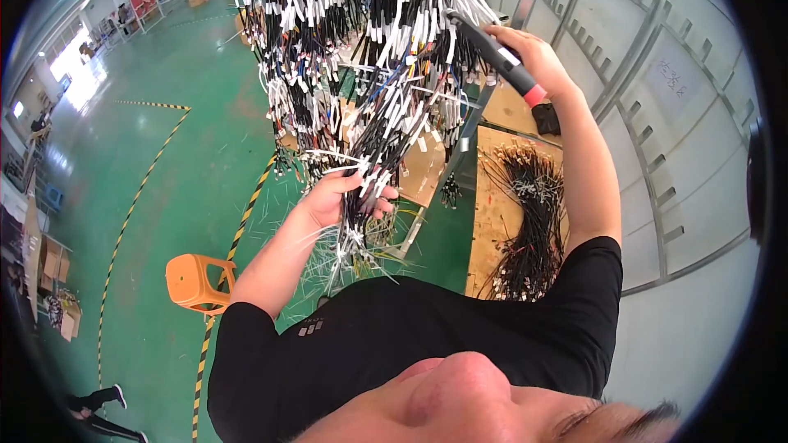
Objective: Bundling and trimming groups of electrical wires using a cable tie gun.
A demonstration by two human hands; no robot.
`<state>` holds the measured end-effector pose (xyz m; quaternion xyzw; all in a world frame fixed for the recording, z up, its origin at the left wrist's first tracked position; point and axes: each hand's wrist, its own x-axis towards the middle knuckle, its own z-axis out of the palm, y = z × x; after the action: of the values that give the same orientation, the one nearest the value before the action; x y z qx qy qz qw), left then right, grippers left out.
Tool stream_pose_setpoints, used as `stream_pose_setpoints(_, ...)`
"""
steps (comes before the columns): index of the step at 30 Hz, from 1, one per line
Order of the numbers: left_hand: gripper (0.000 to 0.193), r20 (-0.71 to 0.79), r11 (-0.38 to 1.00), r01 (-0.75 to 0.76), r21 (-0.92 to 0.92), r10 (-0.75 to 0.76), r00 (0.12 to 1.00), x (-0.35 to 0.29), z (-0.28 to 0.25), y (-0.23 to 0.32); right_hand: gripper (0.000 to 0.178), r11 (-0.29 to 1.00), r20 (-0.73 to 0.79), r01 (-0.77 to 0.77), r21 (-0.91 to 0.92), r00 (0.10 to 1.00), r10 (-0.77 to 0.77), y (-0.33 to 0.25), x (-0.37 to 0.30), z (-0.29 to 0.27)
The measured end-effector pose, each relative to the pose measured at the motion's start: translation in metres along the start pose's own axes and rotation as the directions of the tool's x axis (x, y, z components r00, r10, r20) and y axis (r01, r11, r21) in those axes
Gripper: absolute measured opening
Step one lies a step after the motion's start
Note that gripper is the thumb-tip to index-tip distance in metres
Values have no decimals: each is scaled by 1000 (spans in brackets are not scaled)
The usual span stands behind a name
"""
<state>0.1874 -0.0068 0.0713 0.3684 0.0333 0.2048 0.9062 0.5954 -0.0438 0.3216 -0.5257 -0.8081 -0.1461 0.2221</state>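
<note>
A thick bundle of black and white wires (379,143) slants down from a dense hanging mass of wire harnesses (336,25). My left hand (332,197) is wrapped round its lower part, where white cable ties (361,166) circle it; the palm side is partly hidden by wires. Up at the right, my right hand (529,53) grips a long black handheld tool (498,57) with a red end. The tool's far tip lies close to the hanging white wire ends. Its exact kind I cannot make out.
On a wooden board (486,230) to the right lies a pile of black wire harnesses (529,213). A grey metal wall (657,107) with slots stands beyond. An orange stool (197,281) is at the left on the green floor (156,221). Cut tie ends litter the floor below.
</note>
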Motion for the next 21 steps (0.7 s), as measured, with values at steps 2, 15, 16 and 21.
stream_pose_setpoints(2, 51, -40, 998, -12, 54, 14, 999, 6, 8, -5, 60, 955, -25, -55, 292, 998, 65, 16, -9, 19)
stream_pose_setpoints(15, 63, -209, 986, -110, 127, 135, 969, 22, 59, -31, 29, 508, 19, -127, 852, 977, 211, -72, -69, 50)
stream_pose_setpoints(16, 62, -171, 992, -94, 85, 107, 979, 20, 58, -29, 29, 507, 19, -127, 853, 977, 212, -78, -70, 51)
stream_pose_setpoints(21, 55, -47, 999, -26, -24, 25, 999, 21, 55, -23, 29, 570, -133, -92, 817, 931, 340, -98, -62, 55)
